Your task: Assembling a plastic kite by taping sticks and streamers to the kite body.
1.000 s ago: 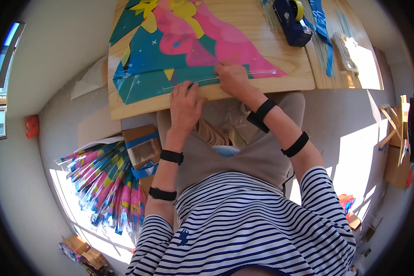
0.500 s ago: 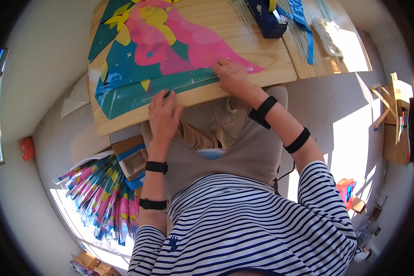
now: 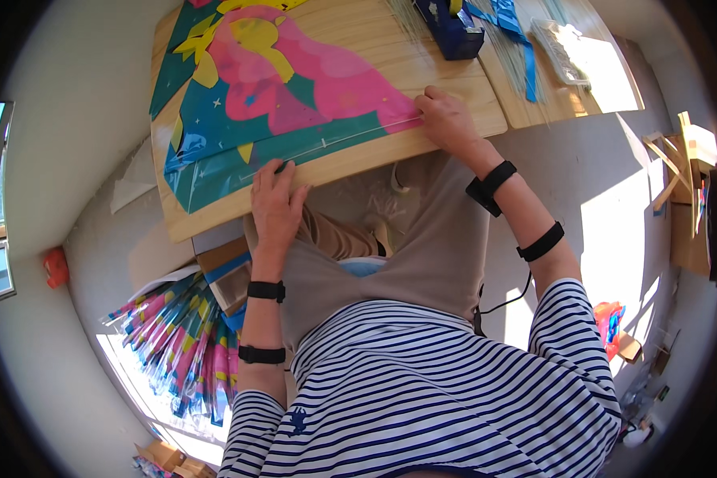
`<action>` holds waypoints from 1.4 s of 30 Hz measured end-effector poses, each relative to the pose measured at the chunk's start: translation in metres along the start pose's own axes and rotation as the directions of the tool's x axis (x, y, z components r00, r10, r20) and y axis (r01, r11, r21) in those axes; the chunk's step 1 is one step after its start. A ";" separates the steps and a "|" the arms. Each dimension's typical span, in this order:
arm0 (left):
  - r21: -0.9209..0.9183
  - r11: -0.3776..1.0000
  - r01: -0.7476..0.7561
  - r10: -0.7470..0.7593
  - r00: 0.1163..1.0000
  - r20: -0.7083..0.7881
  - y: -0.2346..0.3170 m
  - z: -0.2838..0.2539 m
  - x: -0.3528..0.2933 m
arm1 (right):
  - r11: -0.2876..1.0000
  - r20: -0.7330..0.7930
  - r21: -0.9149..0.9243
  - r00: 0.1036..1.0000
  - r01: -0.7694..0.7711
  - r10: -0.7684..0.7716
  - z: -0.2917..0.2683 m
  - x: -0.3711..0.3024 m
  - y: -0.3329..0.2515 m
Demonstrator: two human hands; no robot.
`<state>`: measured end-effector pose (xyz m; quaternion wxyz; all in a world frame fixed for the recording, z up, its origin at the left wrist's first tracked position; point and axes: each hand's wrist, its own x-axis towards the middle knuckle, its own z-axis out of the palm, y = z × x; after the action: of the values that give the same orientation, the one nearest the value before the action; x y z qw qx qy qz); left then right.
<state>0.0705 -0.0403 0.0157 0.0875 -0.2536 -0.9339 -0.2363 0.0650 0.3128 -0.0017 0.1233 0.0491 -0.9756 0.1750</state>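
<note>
A glossy plastic sheet [image 3: 327, 88] with a pink, yellow and teal figure lies across the wooden table, its teal band along the near edge. A thin white rod [image 3: 350, 136] runs along that band. My right hand [image 3: 450, 121] is closed on the pink tip at the sheet's right corner, fingers bent and pressed together. At the near edge further left, my left hand [image 3: 275, 205] rests its fingertips on the teal band, thumb held apart. A small dark thing shows at those fingertips; what it is cannot be made out.
Behind the sheet stands a dark blue tape dispenser [image 3: 452, 30]. Beside it lie thin pale rods [image 3: 508, 73], blue ribbon [image 3: 527, 60] and a clear plastic box [image 3: 562, 52]. Several folded colourful sheets [image 3: 179, 342] fan out low on the left, near a cardboard box [image 3: 227, 271].
My right hand has slid right along the near edge to the sheet's pink corner. My left hand has shifted slightly left and stays at the teal band.
</note>
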 end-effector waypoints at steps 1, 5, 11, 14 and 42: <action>-0.001 1.000 -0.002 0.002 1.000 0.002 0.002 -0.001 0.001 | 0.999 0.006 -0.009 0.999 -0.035 0.035 -0.001 -0.003 0.005; -0.011 1.000 0.001 -0.001 1.000 -0.002 0.002 0.001 0.002 | 0.969 -0.153 -0.156 0.974 -0.192 0.168 -0.014 -0.016 0.015; -0.015 1.000 -0.009 0.009 1.000 -0.020 -0.002 0.003 -0.002 | 0.990 -0.133 -0.085 0.984 0.111 -0.121 -0.005 -0.039 -0.060; -0.012 1.000 -0.001 0.001 1.000 -0.007 0.001 0.000 -0.001 | 0.977 -0.040 -0.180 0.991 0.115 -0.124 -0.008 -0.041 -0.064; -0.136 0.903 -0.408 0.428 0.880 0.207 0.104 0.092 0.076 | 0.836 -0.013 0.014 0.836 -0.549 0.549 -0.010 -0.011 0.015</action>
<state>0.0548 0.1162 -0.0022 0.0156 -0.4786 -0.8494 -0.2219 0.0759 0.3313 -0.0010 0.0759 -0.2332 -0.9469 0.2081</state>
